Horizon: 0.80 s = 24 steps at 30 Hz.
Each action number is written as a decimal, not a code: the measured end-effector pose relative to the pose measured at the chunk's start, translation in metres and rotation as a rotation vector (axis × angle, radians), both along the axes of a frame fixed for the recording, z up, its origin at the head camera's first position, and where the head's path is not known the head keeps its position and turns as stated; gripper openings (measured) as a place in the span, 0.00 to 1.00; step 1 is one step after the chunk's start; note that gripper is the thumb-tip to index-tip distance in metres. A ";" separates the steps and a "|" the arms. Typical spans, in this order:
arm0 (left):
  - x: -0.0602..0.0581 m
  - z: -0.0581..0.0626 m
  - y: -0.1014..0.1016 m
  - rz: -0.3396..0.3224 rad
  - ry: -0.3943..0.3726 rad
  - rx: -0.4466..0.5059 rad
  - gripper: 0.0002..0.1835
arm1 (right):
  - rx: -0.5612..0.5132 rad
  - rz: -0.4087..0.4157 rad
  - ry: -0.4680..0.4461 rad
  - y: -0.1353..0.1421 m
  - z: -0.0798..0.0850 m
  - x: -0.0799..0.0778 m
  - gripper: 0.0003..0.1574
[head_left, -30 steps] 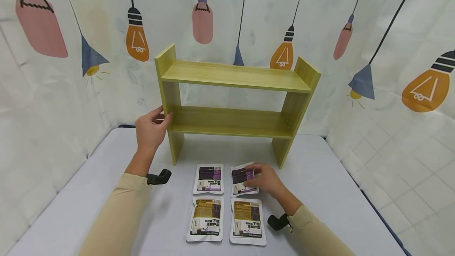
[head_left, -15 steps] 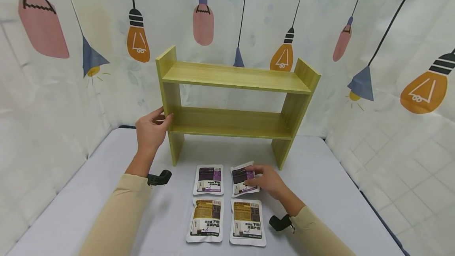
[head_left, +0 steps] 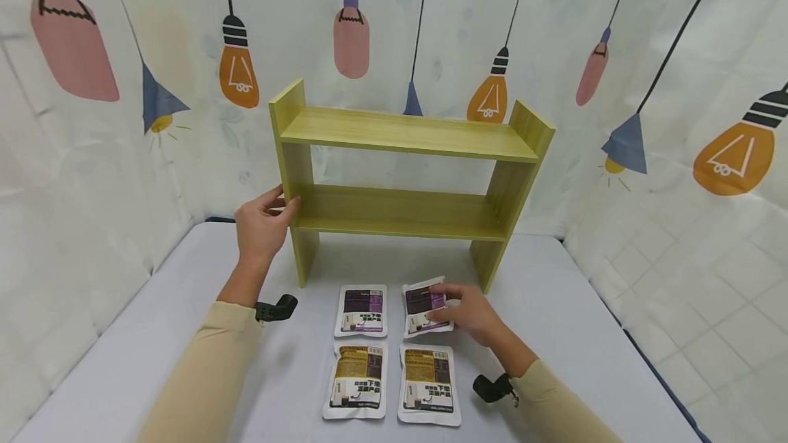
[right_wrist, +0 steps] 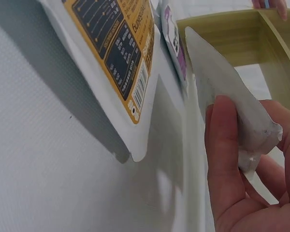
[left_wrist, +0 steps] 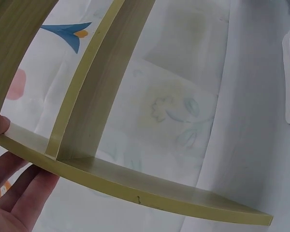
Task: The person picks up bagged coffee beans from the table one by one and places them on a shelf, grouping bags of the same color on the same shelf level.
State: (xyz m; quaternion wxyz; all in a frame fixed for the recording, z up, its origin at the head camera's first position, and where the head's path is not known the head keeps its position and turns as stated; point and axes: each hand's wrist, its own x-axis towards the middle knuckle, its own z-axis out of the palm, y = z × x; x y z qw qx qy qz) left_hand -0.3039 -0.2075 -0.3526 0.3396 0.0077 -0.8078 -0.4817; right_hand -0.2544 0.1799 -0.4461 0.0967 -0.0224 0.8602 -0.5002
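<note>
A yellow-green wooden shelf [head_left: 394, 210] with two boards stands at the back of the table. My left hand [head_left: 261, 224] grips the edge of its left side panel [left_wrist: 135, 193], thumb on one face and fingers [left_wrist: 36, 193] on the other. With my right hand [head_left: 470, 310] I pinch a white pouch with a purple-and-black label [head_left: 425, 306] by its right side. In the right wrist view that pouch [right_wrist: 227, 72] is tilted and raised off the cloth, its plain white side showing. A matching purple-labelled pouch [head_left: 362, 311] lies flat to its left.
Two pouches with gold-brown labels, a left one [head_left: 357, 380] and a right one [head_left: 429, 385], lie flat in the front row. White cloth covers the table [head_left: 535, 388]. Behind the shelf hangs a backdrop [head_left: 394, 33] printed with lamps.
My right hand has moved slightly right and lifted the purple-labelled pouch, which is now more tilted. My left hand and the shelf stay where they were.
</note>
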 end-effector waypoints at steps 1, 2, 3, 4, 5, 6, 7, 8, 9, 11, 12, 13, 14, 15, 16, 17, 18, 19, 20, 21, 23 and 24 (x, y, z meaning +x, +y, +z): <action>0.000 0.000 0.000 -0.002 0.001 0.002 0.24 | -0.005 -0.003 0.000 0.000 0.001 0.000 0.32; 0.000 0.000 0.000 -0.005 0.004 0.005 0.24 | -0.015 -0.005 -0.002 0.001 0.002 0.001 0.32; 0.000 0.000 0.000 -0.008 0.009 0.010 0.24 | -0.024 -0.006 -0.004 0.002 0.003 0.001 0.33; 0.000 0.000 0.000 -0.012 0.013 0.015 0.24 | -0.028 -0.006 0.000 0.002 0.004 0.001 0.33; 0.000 0.000 0.000 -0.013 0.014 0.016 0.24 | -0.028 -0.006 0.004 0.003 0.006 0.002 0.33; 0.000 0.000 0.000 -0.014 0.013 0.017 0.24 | -0.030 -0.005 0.008 0.004 0.007 0.002 0.33; 0.000 0.000 0.000 -0.015 0.012 0.020 0.24 | -0.034 -0.004 0.009 0.005 0.008 0.002 0.33; 0.000 0.000 0.000 -0.016 0.008 0.024 0.24 | -0.039 -0.001 0.010 0.006 0.009 0.003 0.34; -0.001 0.000 -0.001 -0.016 0.003 0.025 0.24 | -0.043 -0.001 0.011 0.007 0.010 0.003 0.34; -0.001 0.000 -0.001 -0.014 -0.006 0.027 0.24 | -0.048 -0.001 0.011 0.008 0.012 0.004 0.34; -0.001 0.000 0.000 -0.014 -0.009 0.029 0.24 | -0.055 0.001 0.011 0.009 0.013 0.004 0.35; -0.001 0.000 0.000 -0.015 -0.011 0.032 0.24 | -0.061 0.001 0.012 0.010 0.014 0.005 0.35; -0.001 -0.001 0.000 -0.015 -0.012 0.032 0.24 | -0.064 0.001 0.014 0.011 0.015 0.005 0.35; -0.001 -0.001 0.000 -0.015 -0.012 0.033 0.24 | -0.070 0.000 0.016 0.011 0.017 0.006 0.35; -0.001 -0.001 0.000 -0.016 -0.013 0.035 0.24 | -0.071 -0.001 0.018 0.011 0.019 0.006 0.35; -0.001 -0.001 0.000 -0.017 -0.013 0.036 0.24 | -0.074 -0.001 0.020 0.012 0.020 0.007 0.35; -0.001 -0.001 0.000 -0.018 -0.014 0.037 0.25 | -0.076 -0.001 0.021 0.012 0.022 0.007 0.35; -0.001 -0.001 0.000 -0.018 -0.014 0.038 0.25 | -0.079 -0.002 0.021 0.012 0.024 0.008 0.35; -0.001 -0.001 0.000 -0.018 -0.014 0.039 0.25 | -0.079 -0.003 0.021 0.013 0.025 0.008 0.35; -0.001 -0.001 0.000 -0.019 -0.014 0.041 0.24 | -0.079 -0.004 0.020 0.013 0.026 0.009 0.35; -0.001 -0.001 0.000 -0.018 -0.013 0.042 0.24 | -0.073 -0.007 0.021 0.013 0.029 0.009 0.36; -0.001 -0.001 0.000 -0.017 -0.013 0.041 0.24 | -0.070 -0.008 0.022 0.014 0.030 0.010 0.36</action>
